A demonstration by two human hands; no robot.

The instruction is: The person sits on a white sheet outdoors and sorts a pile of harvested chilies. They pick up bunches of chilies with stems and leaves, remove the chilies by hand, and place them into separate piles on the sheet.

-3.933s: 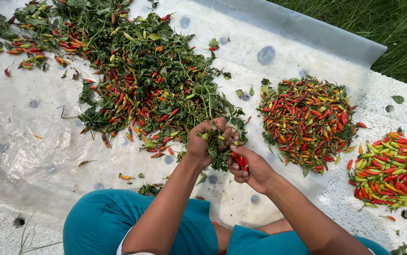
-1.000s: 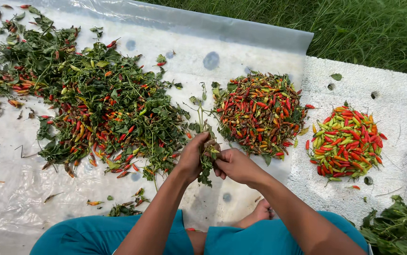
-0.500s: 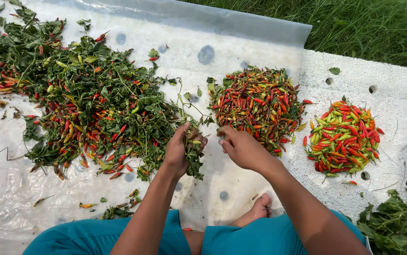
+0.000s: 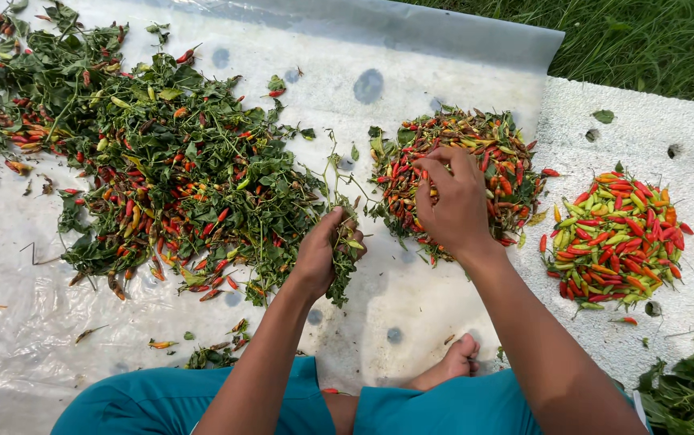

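Sorting chillies on a plastic sheet (image 4: pixel 33 338)

Left hand (image 4: pixel 324 251) clenched round a leafy sprig (image 4: pixel 345 259) at centre; right hand (image 4: pixel 453 203) — fingers loosely curled, palm down — over the mixed chilli pile (image 4: pixel 516 161) at 1 o'clock; contents unseen.

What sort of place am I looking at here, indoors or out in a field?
Outdoors, probably a farmyard or field edge used for sorting chillies. Grass borders a clear plastic sheet spread on the ground, which carries a heap of leafy chilli stems and a pile of picked chillies. The person sits on the ground.
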